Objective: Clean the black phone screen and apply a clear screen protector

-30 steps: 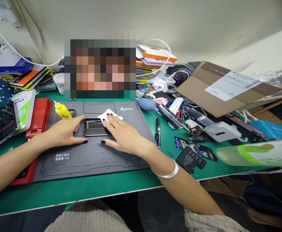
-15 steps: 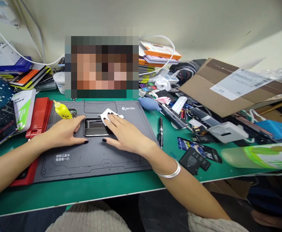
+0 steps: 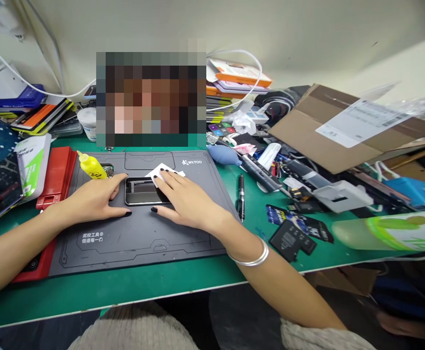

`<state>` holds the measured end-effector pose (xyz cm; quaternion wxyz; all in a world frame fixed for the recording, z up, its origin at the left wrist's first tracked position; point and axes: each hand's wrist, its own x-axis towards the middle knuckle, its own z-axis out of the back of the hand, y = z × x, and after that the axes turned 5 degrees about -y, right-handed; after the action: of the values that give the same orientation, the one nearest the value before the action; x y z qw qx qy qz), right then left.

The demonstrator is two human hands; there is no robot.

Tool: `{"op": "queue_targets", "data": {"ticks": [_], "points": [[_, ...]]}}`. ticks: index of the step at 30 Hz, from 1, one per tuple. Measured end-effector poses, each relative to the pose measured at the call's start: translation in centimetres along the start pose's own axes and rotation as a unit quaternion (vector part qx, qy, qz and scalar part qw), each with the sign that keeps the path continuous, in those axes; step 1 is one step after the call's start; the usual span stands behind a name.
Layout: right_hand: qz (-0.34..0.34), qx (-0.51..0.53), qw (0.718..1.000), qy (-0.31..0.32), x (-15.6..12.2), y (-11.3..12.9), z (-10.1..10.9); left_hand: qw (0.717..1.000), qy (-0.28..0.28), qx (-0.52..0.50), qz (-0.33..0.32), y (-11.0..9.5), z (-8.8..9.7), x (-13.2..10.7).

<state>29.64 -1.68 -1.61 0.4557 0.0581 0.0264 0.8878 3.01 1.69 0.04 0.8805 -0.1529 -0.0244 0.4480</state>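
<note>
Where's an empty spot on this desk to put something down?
The near half of the grey mat, in front of the left hand and right hand, is bare. So is the green table strip along the near edge. Right of the pen it is crowded with batteries and a cardboard box; left of the mat sits a red tray.

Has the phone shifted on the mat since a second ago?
No. The phone holds its spot below-left of the WKTOO logo on the mat.
</note>
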Motion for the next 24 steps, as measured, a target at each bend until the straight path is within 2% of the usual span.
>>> {"op": "queue_targets", "data": {"ticks": [3, 7, 10, 14, 16, 21, 24], "points": [[-0.002, -0.009, 1.000, 0.005, -0.2, 1.1, 0.1, 1.000, -0.001, -0.001, 0.005, -0.1, 0.0, 0.0], [0.029, 0.000, 1.000, 0.003, -0.7, 2.3, 0.0, 1.000, 0.000, -0.005, 0.007, -0.1, 0.0, -0.1], [0.037, 0.009, 0.999, 0.009, -0.7, 1.8, 0.2, 1.000, 0.005, -0.009, 0.006, -0.1, 0.1, -0.2], [-0.006, 0.011, 1.000, 0.007, -0.5, 0.6, 0.2, 1.000, 0.007, -0.011, 0.009, -0.1, 0.3, -0.1], [-0.014, 0.003, 1.000, -0.003, -0.6, 0.8, 0.0, 1.000, 0.006, -0.009, 0.009, 0.0, 0.2, -0.1], [0.041, 0.015, 0.999, -0.025, -0.7, 2.4, -0.4, 1.000, 0.006, -0.006, 0.009, -0.1, 0.0, 0.0], [0.030, 0.022, 0.999, -0.029, -0.5, 2.2, -0.3, 1.000, 0.007, -0.006, 0.011, -0.2, 0.0, 0.0]]}}
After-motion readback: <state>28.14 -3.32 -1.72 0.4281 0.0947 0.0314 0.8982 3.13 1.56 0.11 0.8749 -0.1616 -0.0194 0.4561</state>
